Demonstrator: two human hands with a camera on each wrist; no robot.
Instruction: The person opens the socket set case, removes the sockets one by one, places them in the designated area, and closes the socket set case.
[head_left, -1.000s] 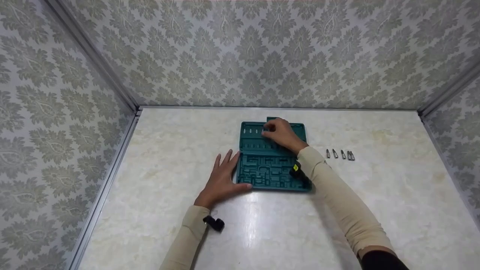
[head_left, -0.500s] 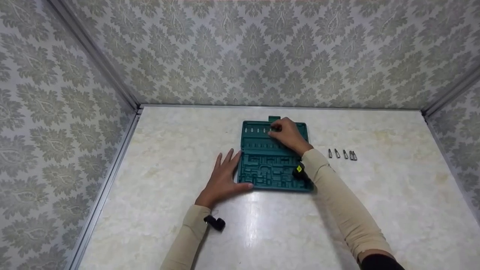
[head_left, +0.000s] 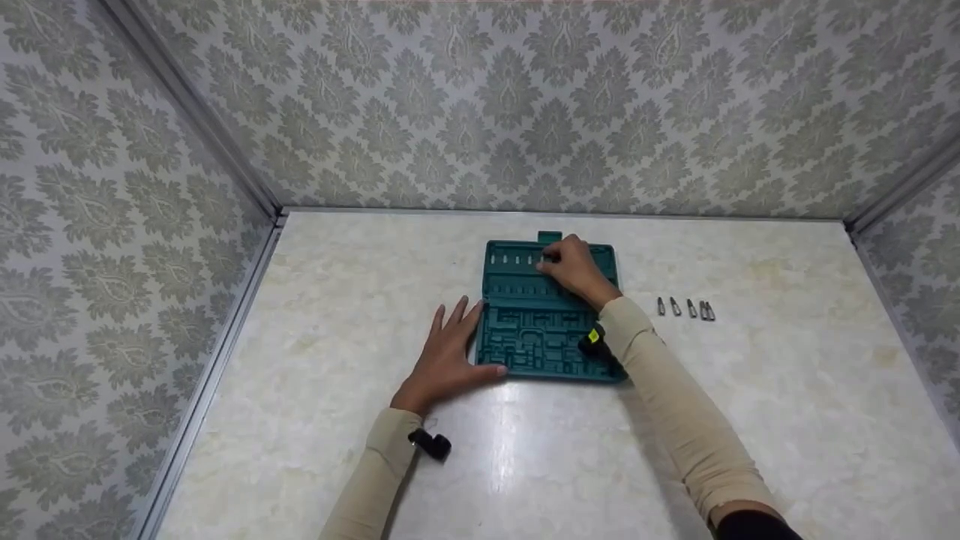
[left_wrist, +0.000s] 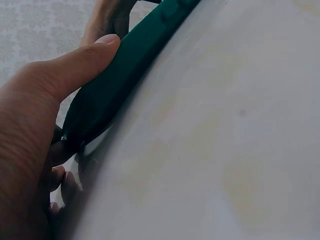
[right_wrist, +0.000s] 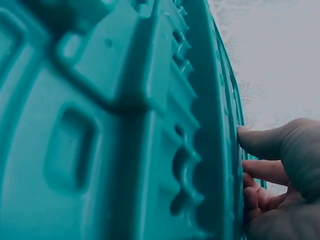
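Observation:
An open green plastic case [head_left: 525, 341] lies on the table in the head view, its moulded tray nearer me and its lid [head_left: 510, 281] at the back. My left hand [head_left: 446, 364] rests spread at the case's left side, its thumb on the front corner; the left wrist view shows this thumb on the green edge. Over the lid, the curled thumb and fingers of my right hand [head_left: 574, 266] pinch a small screwdriver bit, mostly hidden by the fingertips, at the upper slot row. Several pale bits show in that row. In the right wrist view the fingertips touch the lid.
To the right of the case, several loose metal bits [head_left: 691, 308] lie in a row on the pale marbled table [head_left: 337, 300]. Patterned wall panels [head_left: 510, 112] enclose the back and sides. The lid's latch [head_left: 550, 237] sticks out at the back.
My right hand has shifted slightly to the right along the lid's upper row, uncovering more of it, then stayed nearly still. The left hand holds its place at the case.

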